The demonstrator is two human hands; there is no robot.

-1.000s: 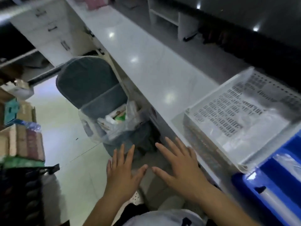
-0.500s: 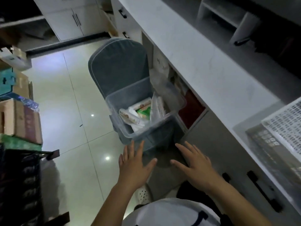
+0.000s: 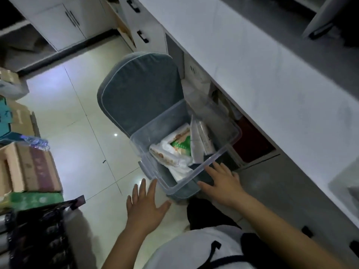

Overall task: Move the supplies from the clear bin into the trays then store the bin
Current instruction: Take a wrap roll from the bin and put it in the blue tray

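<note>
A clear plastic bin (image 3: 217,159) sits on the seat of a grey-blue padded chair (image 3: 140,88) beside the counter. Inside it lie packaged supplies (image 3: 179,147): white and green packets and flat white pouches. My left hand (image 3: 144,205) is spread open just off the bin's near-left corner, apart from it. My right hand (image 3: 223,180) is open with its fingertips at the bin's near rim; whether they touch it is unclear. Only a pale corner of a tray (image 3: 344,188) shows at the right edge.
A long white counter (image 3: 262,78) runs along the right, with drawers and open cubbies below. Cardboard boxes (image 3: 29,169) are stacked at the left above a dark rack. White cabinets (image 3: 64,22) stand at the back. Tiled floor lies between the boxes and the chair.
The view has swung down and left, so the trays left the frame and the bin now fills the centre. Both open hands have come closer to the bin's near rim.
</note>
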